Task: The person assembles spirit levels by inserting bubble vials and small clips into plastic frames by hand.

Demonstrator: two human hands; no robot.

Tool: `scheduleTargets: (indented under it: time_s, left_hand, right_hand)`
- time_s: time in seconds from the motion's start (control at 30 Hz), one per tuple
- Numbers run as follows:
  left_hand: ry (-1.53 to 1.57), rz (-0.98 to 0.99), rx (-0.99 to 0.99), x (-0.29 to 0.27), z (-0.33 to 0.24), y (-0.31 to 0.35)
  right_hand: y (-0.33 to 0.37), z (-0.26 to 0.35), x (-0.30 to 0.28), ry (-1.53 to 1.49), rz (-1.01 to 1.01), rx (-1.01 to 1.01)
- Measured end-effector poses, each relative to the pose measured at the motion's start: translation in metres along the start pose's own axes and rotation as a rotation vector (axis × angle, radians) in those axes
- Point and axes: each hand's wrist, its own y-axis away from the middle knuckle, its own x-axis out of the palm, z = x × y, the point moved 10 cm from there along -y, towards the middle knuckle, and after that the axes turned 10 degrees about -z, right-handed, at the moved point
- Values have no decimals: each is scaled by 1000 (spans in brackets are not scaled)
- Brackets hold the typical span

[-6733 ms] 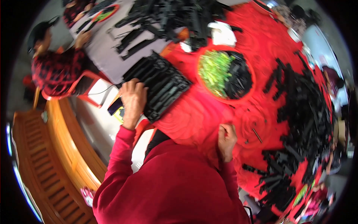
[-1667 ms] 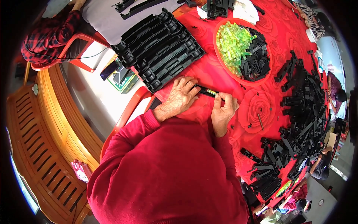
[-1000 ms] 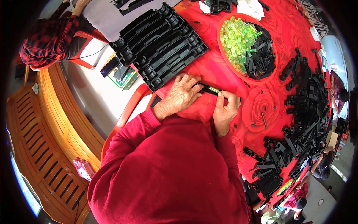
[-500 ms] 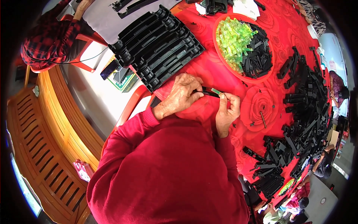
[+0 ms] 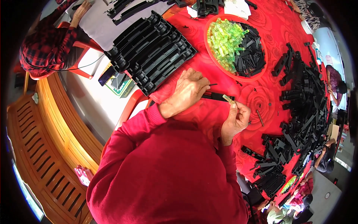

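My left hand (image 5: 191, 90) is closed, with a thin dark stick (image 5: 213, 84) poking out from its fingertips; the fingers hide the rest. Between thumb and fingers, my right hand (image 5: 236, 121) pinches a small clear yellow-green vial (image 5: 228, 99). Lying on the red tablecloth between both hands is a narrow black plastic piece (image 5: 218, 96), apart from my left fingers and close behind the vial. Beyond my hands, a red basin (image 5: 266, 63) holds a heap of yellow-green vials (image 5: 223, 39) beside small black plastic parts (image 5: 249, 56).
A black ribbed tray (image 5: 149, 52) stands at the left table corner. Long black plastic pieces (image 5: 302, 108) are piled along the right. A brown stick (image 5: 260, 118) lies right of my right hand. Another person (image 5: 46, 52) in a checked shirt sits far left.
My hands have moved apart, the right one shifting right and nearer with the vial. The black piece between them now shows on the cloth, and the thin stick shows in my left fingers.
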Motion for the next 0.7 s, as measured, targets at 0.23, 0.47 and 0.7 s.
scheduleTargets:
  time_s: [0.23,0.47,0.7]
  left_hand:
    - [-242,67,80,24,17,-5]
    - [-93,-121,147,-38,-2,40]
    - [-103,-168,186,-44,3,64]
  right_hand:
    - [5,-9,8,111,69,-53]
    - [11,-6,32,219,168,-122]
    - [25,7,52,372,259,-314]
